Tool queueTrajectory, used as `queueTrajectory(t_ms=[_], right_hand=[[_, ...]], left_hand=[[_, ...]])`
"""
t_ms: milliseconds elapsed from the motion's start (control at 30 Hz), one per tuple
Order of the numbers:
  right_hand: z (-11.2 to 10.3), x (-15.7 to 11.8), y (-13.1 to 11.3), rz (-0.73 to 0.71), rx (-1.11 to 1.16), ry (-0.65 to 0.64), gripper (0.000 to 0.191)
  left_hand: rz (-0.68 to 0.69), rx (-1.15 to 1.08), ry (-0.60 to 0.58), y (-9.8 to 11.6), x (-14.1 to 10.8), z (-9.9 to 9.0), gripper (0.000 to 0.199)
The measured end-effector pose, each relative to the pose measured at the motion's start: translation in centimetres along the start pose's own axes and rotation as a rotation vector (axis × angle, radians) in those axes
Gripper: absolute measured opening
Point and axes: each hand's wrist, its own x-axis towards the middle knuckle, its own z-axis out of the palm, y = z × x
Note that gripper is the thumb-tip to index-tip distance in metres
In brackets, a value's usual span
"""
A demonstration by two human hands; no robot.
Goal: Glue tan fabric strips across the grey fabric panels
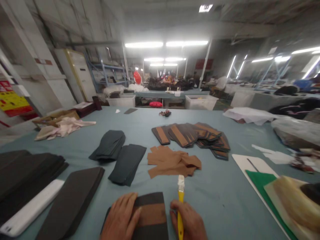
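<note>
While my right hand (190, 218) is gripping one brush (181, 195), bottom-centre, my flat left hand (121, 216) is part-hiding one cropped panel (153, 215).

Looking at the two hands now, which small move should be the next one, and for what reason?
Probably the left hand should press along the brown strip: the strip lies across the dark panel, the hand rests over one end, and the right hand holds the brush clear of it.
</note>
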Motion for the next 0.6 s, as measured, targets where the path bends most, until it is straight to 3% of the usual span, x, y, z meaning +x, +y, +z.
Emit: queueTrajectory(t_ms=[133, 267, 433, 600], right_hand=[[-1.3, 0.2, 0.0, 0.063, 0.074, -0.129, 0.012], [-2.9, 0.2, -1.2, 0.109, 0.065, -0.192, 0.009], [-4.0, -0.7, -3.5, 0.119, 0.023, -0.15, 0.017], [-3.6, -2.2, -4.8, 0.108, -0.048, -0.16, 0.02]], left_hand=[[-0.058, -0.086, -0.152, 1.0, 1.6, -1.3, 0.036], [-0.112, -0.153, -0.24, 0.6, 1.3, -1.9, 0.036], [-0.149, -0.205, -0.285, 0.3, 1.0, -2.5, 0.034], [-0.184, -0.241, -0.291, -0.2, 1.7, -3.4, 0.034]])
